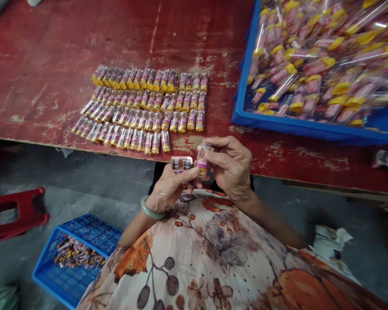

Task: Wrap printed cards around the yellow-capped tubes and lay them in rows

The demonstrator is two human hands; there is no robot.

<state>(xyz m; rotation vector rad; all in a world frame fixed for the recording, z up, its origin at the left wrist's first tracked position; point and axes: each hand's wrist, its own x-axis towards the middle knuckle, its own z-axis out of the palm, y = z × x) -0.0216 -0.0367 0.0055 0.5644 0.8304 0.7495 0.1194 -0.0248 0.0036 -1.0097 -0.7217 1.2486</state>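
Note:
Close to the table's front edge, my right hand (231, 165) pinches a small clear tube (201, 160) that has a printed label. My left hand (174, 181), with a pale green bangle on its wrist, steadies the same tube with its thumb at the lower end. It also keeps a printed label piece (181, 164) in its fingers; whether that is a stack of labels or another item I cannot tell. Beyond the hands, several rows of labelled tubes with yellow caps (142, 103) lie side by side on the red table (116, 34).
At the right, a blue tray (278, 122) holds a heap of clear tubes with yellow caps and pink contents. A blue basket (45, 258) with similar tubes stands on the floor at lower left, near a red stool (16, 211).

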